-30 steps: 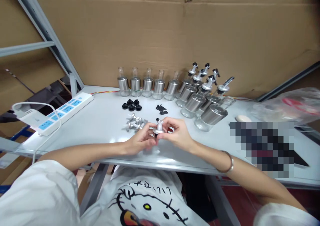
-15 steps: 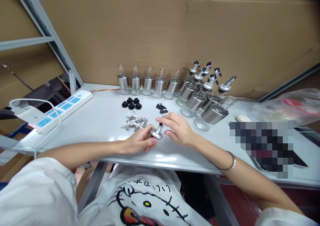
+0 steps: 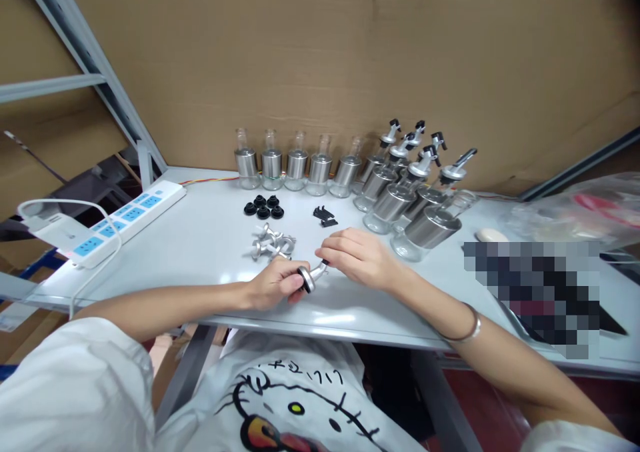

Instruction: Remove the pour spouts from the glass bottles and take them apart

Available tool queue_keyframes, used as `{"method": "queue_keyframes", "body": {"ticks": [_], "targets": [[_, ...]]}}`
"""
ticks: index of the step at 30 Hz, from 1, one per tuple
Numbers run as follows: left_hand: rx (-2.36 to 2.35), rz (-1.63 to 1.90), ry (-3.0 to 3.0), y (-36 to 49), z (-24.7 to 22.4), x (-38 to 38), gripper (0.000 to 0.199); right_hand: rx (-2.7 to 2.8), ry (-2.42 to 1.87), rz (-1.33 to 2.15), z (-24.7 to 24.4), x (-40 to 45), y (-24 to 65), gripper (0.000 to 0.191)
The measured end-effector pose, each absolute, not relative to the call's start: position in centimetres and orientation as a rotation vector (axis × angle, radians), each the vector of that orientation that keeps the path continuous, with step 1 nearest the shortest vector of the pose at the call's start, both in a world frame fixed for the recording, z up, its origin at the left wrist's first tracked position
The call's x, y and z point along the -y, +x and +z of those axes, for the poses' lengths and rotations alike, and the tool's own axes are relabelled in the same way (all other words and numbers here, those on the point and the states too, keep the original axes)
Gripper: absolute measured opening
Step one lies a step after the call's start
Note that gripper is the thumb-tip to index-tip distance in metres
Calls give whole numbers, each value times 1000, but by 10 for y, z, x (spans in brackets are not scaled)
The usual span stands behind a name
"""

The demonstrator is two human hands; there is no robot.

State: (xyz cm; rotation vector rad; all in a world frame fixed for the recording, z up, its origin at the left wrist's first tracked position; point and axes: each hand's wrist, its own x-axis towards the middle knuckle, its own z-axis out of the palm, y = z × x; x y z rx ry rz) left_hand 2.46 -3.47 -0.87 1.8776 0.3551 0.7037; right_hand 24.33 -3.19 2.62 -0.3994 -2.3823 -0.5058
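Observation:
A silver pourer spout (image 3: pixel 317 274) with a black ring at its base is gripped at the base end by my left hand (image 3: pixel 277 282). The fingers of my right hand (image 3: pixel 357 257) close on the black piece at the spout's tip. Several silver spout pieces (image 3: pixel 271 241) lie in a small heap just beyond my left hand. Behind them sit several black stoppers (image 3: pixel 263 207). Small black clip-like parts (image 3: pixel 325 216) rest beyond my right hand.
Glass bottles with metal sleeves (image 3: pixel 297 163) line the back of the table (image 3: pixel 200 239). Bottles fitted with pourers (image 3: pixel 395 202) stand at right. A power strip (image 3: pixel 130 222) lies at left. Further right are a white rounded object (image 3: pixel 492 236), a pixelated dark item (image 3: pixel 543 292) and a plastic bag (image 3: pixel 585 209).
The spout has tipped over to the right, so its base now faces left. My right hand has closed its fingers onto the black tip.

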Motion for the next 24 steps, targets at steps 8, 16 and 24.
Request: {"method": "queue_keyframes", "body": {"ticks": [8, 16, 24], "targets": [[-238, 1036, 1720, 30, -23, 42, 28, 2464, -382, -523, 27, 32, 241, 22], [-291, 1094, 2077, 26, -19, 42, 28, 2480, -455, -373, 23, 40, 232, 36], [-359, 1146, 2157, 29, -16, 43, 20, 2430, -660, 19, 17, 44, 230, 39]]}}
